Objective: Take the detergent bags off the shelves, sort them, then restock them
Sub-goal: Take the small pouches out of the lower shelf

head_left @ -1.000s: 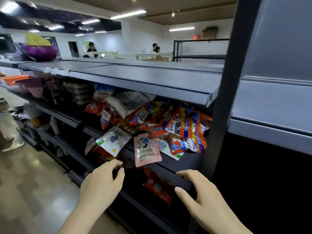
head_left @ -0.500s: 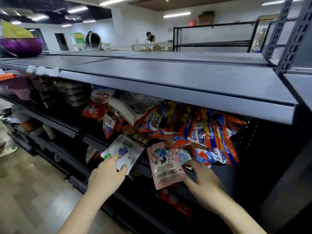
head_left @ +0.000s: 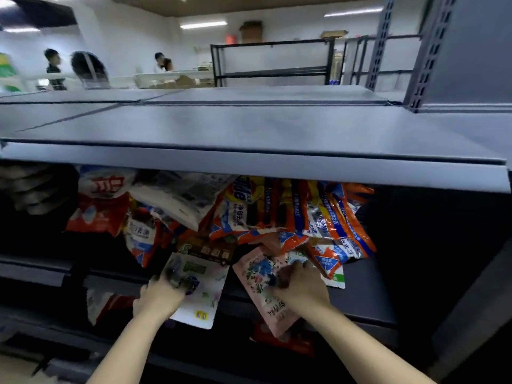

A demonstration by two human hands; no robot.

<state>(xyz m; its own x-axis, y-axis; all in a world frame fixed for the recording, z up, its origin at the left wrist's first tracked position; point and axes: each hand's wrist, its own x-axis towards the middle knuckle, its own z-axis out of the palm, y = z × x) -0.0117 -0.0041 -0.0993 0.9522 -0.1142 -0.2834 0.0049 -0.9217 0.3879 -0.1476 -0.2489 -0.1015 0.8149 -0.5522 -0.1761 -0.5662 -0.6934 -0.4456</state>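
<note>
A white detergent pouch [head_left: 201,289] is gripped by the curled fingers of the left hand [head_left: 159,296]. A pink pouch [head_left: 260,284] is clutched under the right hand [head_left: 300,285], below heaped orange bags [head_left: 318,217].

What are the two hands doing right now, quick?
Left hand: grips the white bag.
Right hand: grips the pink bag.

"Tide" upside down on the orange bag [head_left: 243,200] above my hands, red "立白" on the white-red bag [head_left: 104,195] left of it, other print too blurred
</note>
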